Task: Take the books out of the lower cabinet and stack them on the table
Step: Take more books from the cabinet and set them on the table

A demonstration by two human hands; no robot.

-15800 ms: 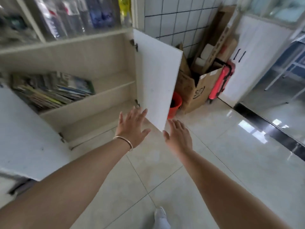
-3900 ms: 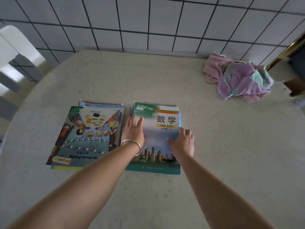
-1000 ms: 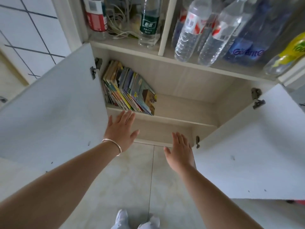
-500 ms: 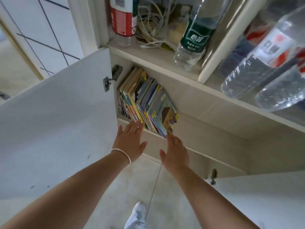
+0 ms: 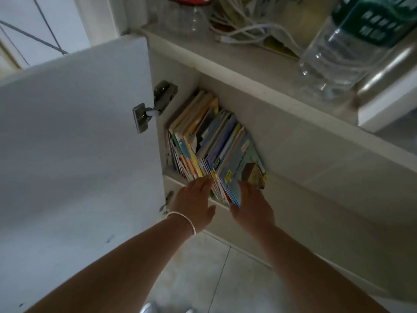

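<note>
Several thin colourful books [image 5: 209, 141] lean together on the upper shelf of the lower cabinet [image 5: 293, 136], against its left wall. The outermost one is pale blue with a brown house picture [image 5: 243, 168]. My left hand [image 5: 194, 203], with a silver bangle on the wrist, has its fingertips at the books' lower edges, fingers spread. My right hand [image 5: 251, 206] touches the front lower corner of the outermost blue book, fingers extended. Neither hand is closed around a book. The table is out of view.
The open left cabinet door [image 5: 74, 141] stands close beside my left arm, its metal hinge [image 5: 153, 107] near the books. Above, a shelf holds plastic bottles [image 5: 343, 48] and white cables [image 5: 243, 28]. Tiled floor and my shoes [image 5: 167, 309] lie below.
Both hands have moved forward from below the shelf edge to the books; their fingertips now touch the lower edges. The view has come closer to the cabinet.
</note>
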